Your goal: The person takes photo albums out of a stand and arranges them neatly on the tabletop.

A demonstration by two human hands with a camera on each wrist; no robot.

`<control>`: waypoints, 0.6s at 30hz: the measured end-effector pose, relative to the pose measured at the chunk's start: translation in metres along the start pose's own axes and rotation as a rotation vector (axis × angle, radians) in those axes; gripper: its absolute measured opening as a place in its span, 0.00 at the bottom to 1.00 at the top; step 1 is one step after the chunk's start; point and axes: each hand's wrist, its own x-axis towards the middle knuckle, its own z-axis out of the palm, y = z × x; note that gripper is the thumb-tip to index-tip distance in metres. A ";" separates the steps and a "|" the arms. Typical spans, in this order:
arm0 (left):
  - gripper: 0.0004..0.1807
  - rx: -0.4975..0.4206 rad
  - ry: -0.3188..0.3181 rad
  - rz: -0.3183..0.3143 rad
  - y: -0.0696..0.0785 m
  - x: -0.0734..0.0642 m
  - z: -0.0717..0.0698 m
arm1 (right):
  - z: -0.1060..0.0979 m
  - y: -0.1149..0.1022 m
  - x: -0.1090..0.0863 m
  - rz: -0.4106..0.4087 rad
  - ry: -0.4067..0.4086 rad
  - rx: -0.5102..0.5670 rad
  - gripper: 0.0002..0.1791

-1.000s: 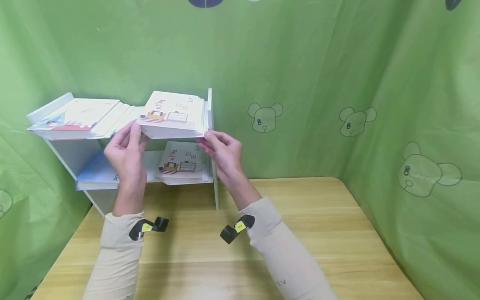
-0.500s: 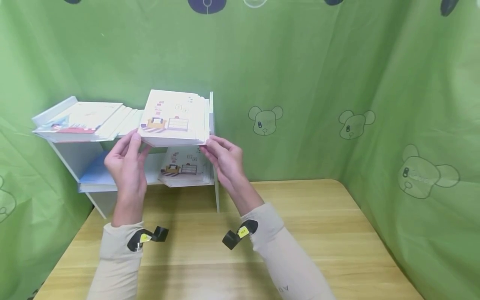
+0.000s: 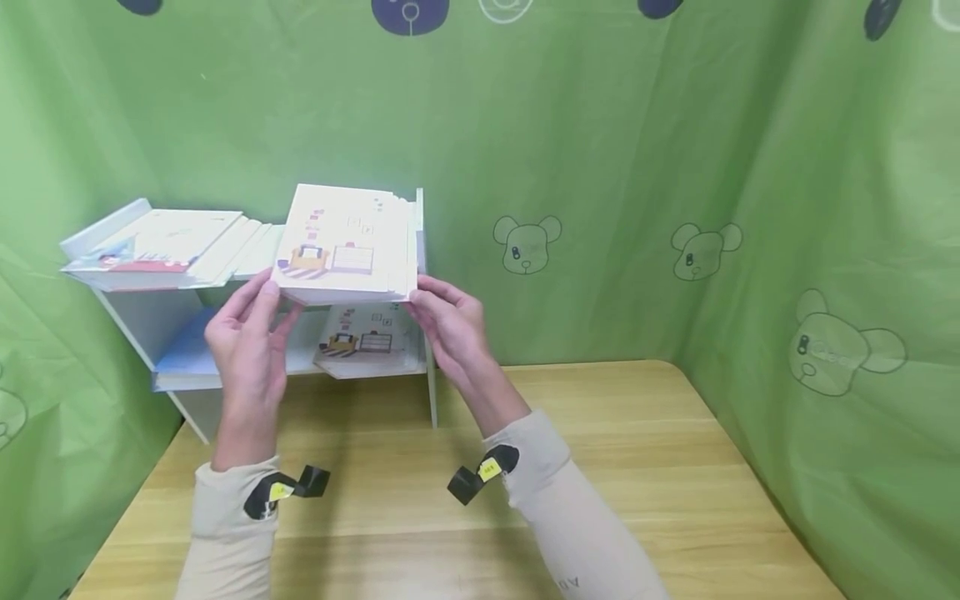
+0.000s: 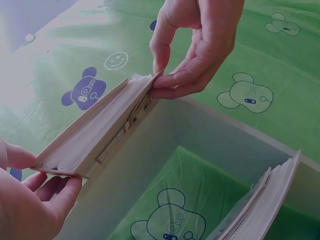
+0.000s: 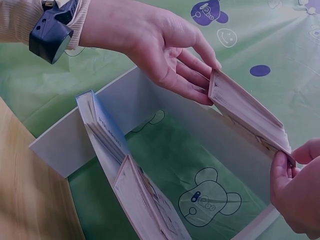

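Note:
Both hands hold a white book (image 3: pixel 337 242) with a cartoon drawing on its cover, above the upper level of a white shelf unit (image 3: pixel 300 358). My left hand (image 3: pixel 247 342) pinches its near left corner, thumb on top and fingers beneath. At the near right corner, my right hand (image 3: pixel 453 325) pinches it the same way. In the left wrist view the thick book (image 4: pixel 100 125) spans the gap between both hands, page edges showing. The right wrist view shows the left hand (image 5: pixel 150 50) and right hand (image 5: pixel 300 190) at its opposite ends.
More books (image 3: pixel 172 237) lie on the upper left of the shelf. Below are a blue book (image 3: pixel 187 346) and a book with a similar drawing (image 3: pixel 367 333). The shelf stands on a wooden table (image 3: pixel 600 467), with a green curtain (image 3: pixel 615 125) behind.
Both hands have drawn the book a little toward me, so its near edge sits lower in the head view. The grip stays the same, and the head view has shifted slightly.

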 end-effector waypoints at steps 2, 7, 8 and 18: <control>0.22 0.000 -0.008 -0.022 0.001 0.000 -0.001 | -0.001 0.000 -0.001 0.002 -0.011 -0.006 0.20; 0.23 0.043 -0.022 -0.057 0.002 -0.003 -0.005 | -0.006 0.001 -0.003 0.006 -0.026 -0.028 0.21; 0.23 0.051 -0.022 -0.062 0.003 -0.004 -0.006 | -0.007 0.001 -0.004 0.009 -0.029 -0.028 0.22; 0.24 0.060 -0.063 -0.077 0.003 -0.009 -0.015 | -0.014 0.005 -0.006 0.035 -0.088 -0.023 0.24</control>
